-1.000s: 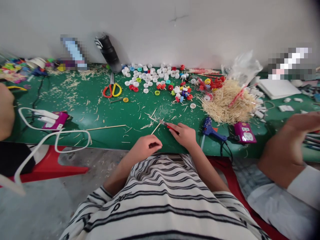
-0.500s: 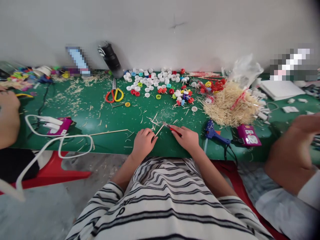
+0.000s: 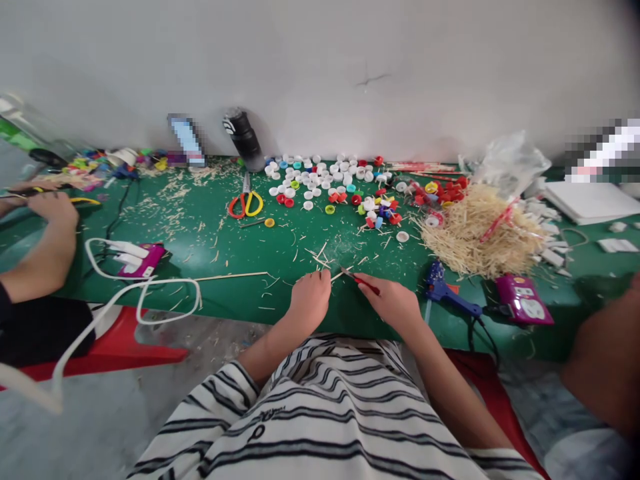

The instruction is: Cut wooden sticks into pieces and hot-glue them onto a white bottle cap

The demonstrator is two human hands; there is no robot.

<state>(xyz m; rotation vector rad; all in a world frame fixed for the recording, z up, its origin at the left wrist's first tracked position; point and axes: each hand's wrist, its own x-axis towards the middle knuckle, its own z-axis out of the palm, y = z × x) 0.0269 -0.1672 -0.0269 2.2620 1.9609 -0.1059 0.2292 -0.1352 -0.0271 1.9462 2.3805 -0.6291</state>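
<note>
Near the front edge of the green table [image 3: 240,250], my left hand [image 3: 311,298] is closed on a thin wooden stick [image 3: 338,274], whose end sticks out to the right. My right hand [image 3: 393,300] is wrapped round a red-handled knife [image 3: 367,283], its small blade pointing left at the stick's tip. Just beyond my hands lie several short stick pieces [image 3: 318,256] and fine shavings. Farther back are many white and coloured bottle caps [image 3: 320,177], some with sticks in them.
Scissors [image 3: 245,204] and a black bottle [image 3: 244,140] are back left. A stick heap [image 3: 480,230], blue glue gun [image 3: 447,293] and purple power socket [image 3: 524,300] are right. White cables [image 3: 145,280] loop at left. Other people's arms [image 3: 45,250] are at both sides.
The view has shifted, so the table things appear farther right and lower. My left hand has turned over the stick, its fingers now more closed. The left person's hand and forearm show more.
</note>
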